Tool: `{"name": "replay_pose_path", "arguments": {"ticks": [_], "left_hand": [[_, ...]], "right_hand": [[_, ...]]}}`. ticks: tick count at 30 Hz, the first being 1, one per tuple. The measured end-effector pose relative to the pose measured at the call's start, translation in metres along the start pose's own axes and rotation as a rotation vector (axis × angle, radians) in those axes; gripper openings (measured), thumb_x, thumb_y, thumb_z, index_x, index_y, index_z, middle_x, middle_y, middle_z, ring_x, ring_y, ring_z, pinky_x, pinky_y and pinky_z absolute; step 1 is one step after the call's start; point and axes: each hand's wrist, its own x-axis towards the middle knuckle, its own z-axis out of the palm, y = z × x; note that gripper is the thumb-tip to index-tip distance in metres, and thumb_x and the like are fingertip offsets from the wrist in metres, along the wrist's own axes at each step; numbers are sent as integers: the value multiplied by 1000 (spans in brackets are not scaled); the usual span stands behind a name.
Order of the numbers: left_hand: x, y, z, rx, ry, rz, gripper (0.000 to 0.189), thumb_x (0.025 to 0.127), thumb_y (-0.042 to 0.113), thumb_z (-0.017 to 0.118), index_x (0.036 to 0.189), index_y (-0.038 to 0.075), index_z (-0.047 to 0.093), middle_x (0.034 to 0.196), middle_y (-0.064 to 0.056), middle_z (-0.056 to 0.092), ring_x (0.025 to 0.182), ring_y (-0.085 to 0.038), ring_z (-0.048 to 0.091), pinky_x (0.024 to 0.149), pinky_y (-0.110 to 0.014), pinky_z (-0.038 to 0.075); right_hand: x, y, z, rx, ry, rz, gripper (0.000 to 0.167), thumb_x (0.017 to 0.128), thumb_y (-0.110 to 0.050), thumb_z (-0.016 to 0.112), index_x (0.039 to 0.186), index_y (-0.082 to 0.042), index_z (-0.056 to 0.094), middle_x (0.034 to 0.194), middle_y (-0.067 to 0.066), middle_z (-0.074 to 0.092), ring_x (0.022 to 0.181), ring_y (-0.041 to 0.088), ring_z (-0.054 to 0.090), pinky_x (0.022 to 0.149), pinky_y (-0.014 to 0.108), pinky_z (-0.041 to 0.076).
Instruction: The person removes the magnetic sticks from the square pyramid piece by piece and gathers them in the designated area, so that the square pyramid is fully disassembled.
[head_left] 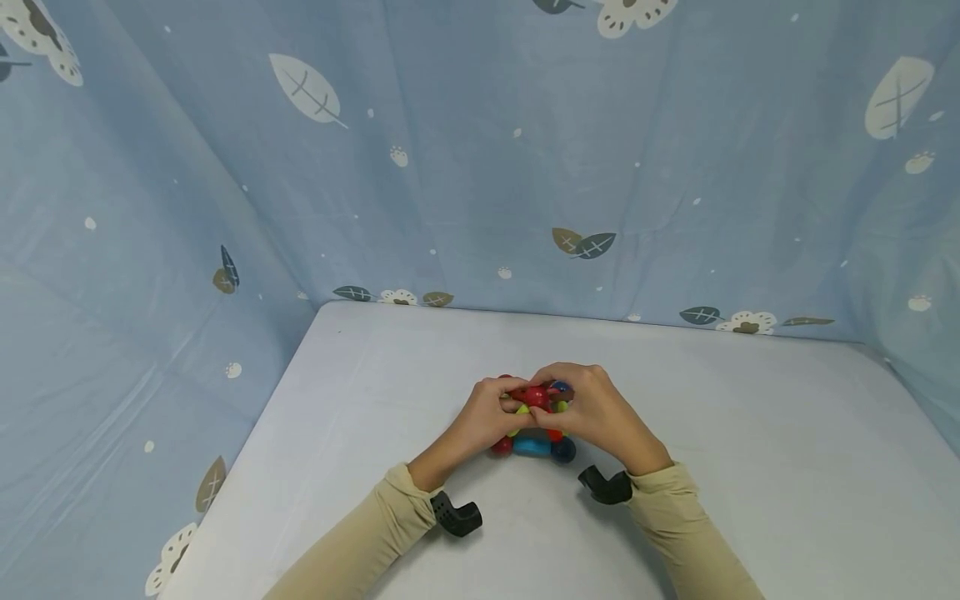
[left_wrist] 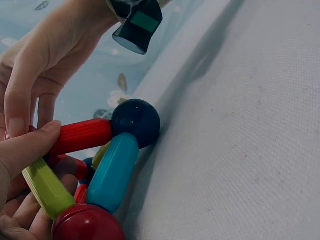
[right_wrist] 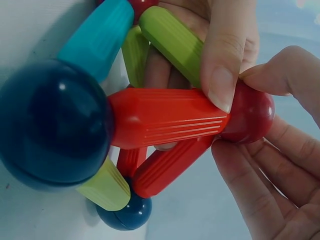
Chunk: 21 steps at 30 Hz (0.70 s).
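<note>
Between both hands stands a frame of ball-and-stick building toy pieces on the white table. My left hand (head_left: 476, 421) grips the frame near its top, thumb over the upper ends of a red stick (right_wrist: 165, 120) and a green stick (right_wrist: 172, 45), fingers behind them. The right hand (head_left: 600, 412) pinches the red ball (right_wrist: 253, 112) where these sticks meet. Low on the frame, a light-blue stick (left_wrist: 114, 172) joins a navy ball (left_wrist: 136, 122) to another red ball (left_wrist: 87, 225). Farther back show another navy ball (right_wrist: 125, 212) and several sticks, partly hidden by fingers.
The white table (head_left: 405, 367) spreads around the frame. A blue leaf-patterned curtain (head_left: 480, 167) hangs behind it and along the left side. A black curved piece sits at each wrist, one by the left (head_left: 456, 515) and one by the right (head_left: 606, 486).
</note>
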Motion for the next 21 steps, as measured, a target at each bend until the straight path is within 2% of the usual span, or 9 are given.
{"name": "replay_pose_path", "arguments": {"ticks": [5, 11, 14, 18, 21], "left_hand": [[0, 0, 0, 19, 4, 9, 42, 90, 7, 79, 130, -2, 69, 119, -21, 74, 86, -14, 75, 79, -16, 56], [1, -2, -1, 29, 2, 27, 41, 90, 10, 80, 128, -2, 70, 117, -21, 75, 75, -3, 67, 78, -13, 53], [1, -2, -1, 31, -1, 35, 39, 90, 10, 79, 127, -2, 70, 117, -21, 75, 75, -1, 65, 78, -13, 53], [1, -2, -2, 38, 4, 36, 38, 91, 10, 79, 126, -1, 71, 117, -20, 75, 81, -4, 68, 79, -13, 53], [1, -3, -2, 33, 4, 33, 37, 91, 10, 79, 125, -1, 72, 117, -20, 75, 86, -12, 73, 79, -14, 54]], "right_hand": [[0, 2, 1, 28, 10, -6, 28, 80, -11, 87, 106, -11, 76, 105, 2, 78, 90, 15, 74, 76, 34, 63], [0, 5, 3, 129, -8, 34, 27, 82, -7, 85, 107, -10, 76, 107, 5, 77, 92, 22, 74, 74, 37, 64], [0, 7, 4, 159, -10, 45, 28, 82, -7, 85, 108, -9, 75, 108, 6, 76, 94, 23, 74, 75, 38, 64], [0, 7, 4, 177, -4, 48, 28, 82, -7, 85, 108, -9, 75, 108, 6, 77, 93, 24, 75, 75, 38, 64], [0, 7, 5, 196, 3, 53, 27, 82, -7, 85, 108, -10, 76, 107, 5, 77, 93, 25, 75, 76, 38, 64]]}}
